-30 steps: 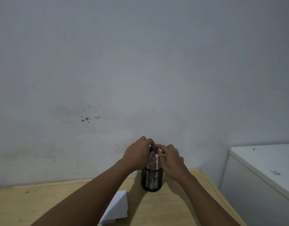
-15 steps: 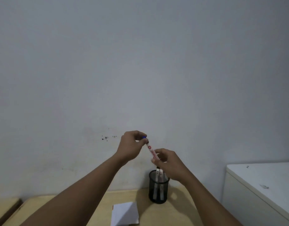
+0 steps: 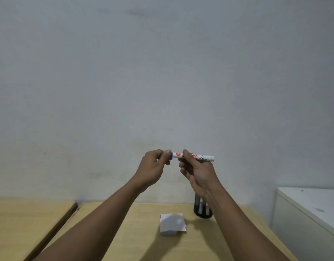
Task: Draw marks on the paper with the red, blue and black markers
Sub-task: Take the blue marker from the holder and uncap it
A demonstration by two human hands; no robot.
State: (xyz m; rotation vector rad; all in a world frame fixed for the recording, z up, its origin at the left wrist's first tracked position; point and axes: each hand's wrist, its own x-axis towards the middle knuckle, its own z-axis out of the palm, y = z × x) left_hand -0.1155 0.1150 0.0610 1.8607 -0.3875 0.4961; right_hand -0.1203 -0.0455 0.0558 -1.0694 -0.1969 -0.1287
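The blue marker lay nearly level in mid-air in front of the wall, well above the table, its white barrel printed with a red logo and dark lettering, its blue cap end pointing left. The left hand was closed on that cap end, thumb and fingers pinched around it so that only a sliver of blue showed. The right hand was wrapped around the middle of the barrel, fingers curled over the lettering, with the white tail end sticking out past it to the right. Both forearms rose from the bottom edge toward the marker. Below them, on the light wooden table, a small white sheet of paper lay flat, a thin red strip showing at its upper left corner. Just right of the paper stood a black mesh pen holder, partly hidden behind the right forearm, with white marker barrels inside; their cap colours could not be told. A second wooden surface sat at the left, apart from the table by a dark gap, and a white cabinet stood at the right.
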